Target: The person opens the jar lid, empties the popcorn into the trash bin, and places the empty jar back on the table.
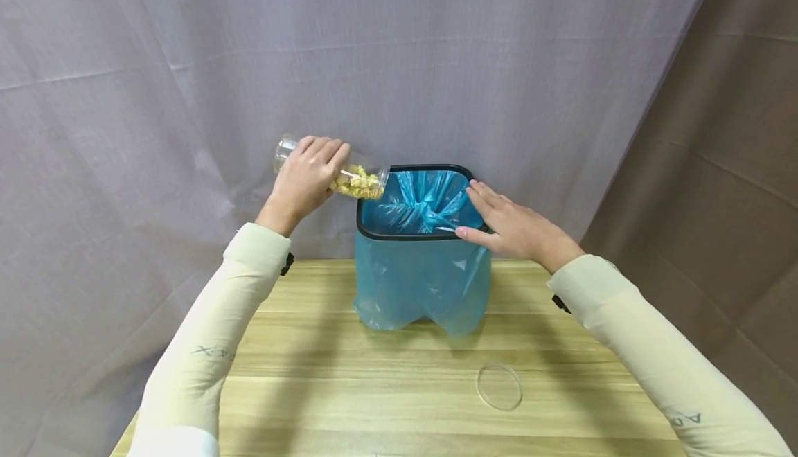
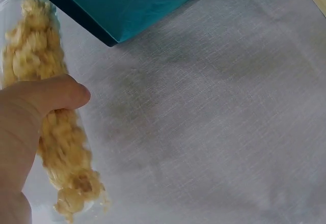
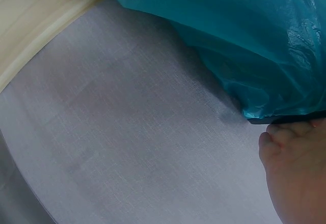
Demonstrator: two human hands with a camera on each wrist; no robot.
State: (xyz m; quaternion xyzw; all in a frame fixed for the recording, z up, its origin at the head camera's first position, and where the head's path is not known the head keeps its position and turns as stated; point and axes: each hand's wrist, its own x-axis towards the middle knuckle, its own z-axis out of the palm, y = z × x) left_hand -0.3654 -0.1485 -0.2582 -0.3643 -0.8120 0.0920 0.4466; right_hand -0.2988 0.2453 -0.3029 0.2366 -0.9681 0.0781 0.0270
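My left hand grips a clear jar from above, its thumb across the side in the left wrist view. Yellow popcorn fills part of the jar, which lies almost level with its right end at the bin's left rim. A bin with a black rim is lined with a blue plastic bag, folded over the outside and gathered in a knot inside. At the right rim, my right hand rests with fingers fairly straight and the thumb near the front corner.
The bin stands toward the back of a light wooden table. A thin clear ring lies on the wood in front of it, to the right. Behind hangs a grey curtain, with a brown curtain at the right.
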